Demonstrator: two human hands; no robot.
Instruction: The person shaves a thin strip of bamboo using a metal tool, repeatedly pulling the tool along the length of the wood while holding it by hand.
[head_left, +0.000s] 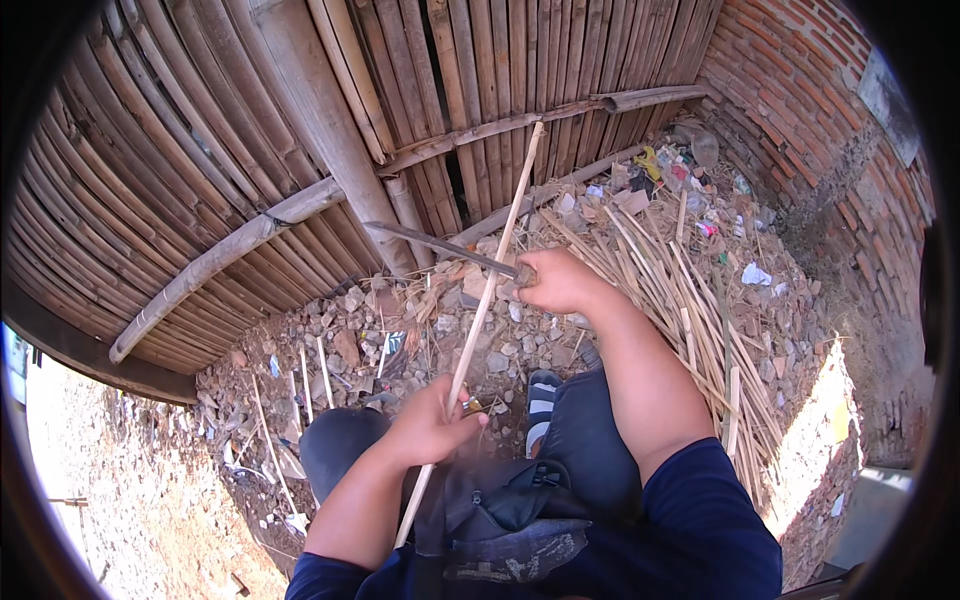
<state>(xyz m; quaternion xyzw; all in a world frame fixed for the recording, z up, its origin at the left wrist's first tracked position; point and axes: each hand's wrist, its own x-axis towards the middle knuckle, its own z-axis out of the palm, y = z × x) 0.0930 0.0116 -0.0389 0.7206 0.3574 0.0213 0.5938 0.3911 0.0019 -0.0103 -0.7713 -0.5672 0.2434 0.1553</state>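
A long, pale bamboo strip (482,318) slants up and away from my lap. My left hand (432,420) is wrapped round its lower part, with a ring on one finger. My right hand (560,281) grips the short handle of a long-bladed knife (432,241). The dark blade points to the far left and crosses the strip above my left hand. Whether its edge bites into the strip I cannot tell.
A heap of split bamboo strips (700,335) lies on the rubble to my right. Ahead stands a bamboo-slat wall (520,60) with a thick post (325,120). A brick wall (800,110) rises at the right. Stones and litter cover the ground around my sandal (541,402).
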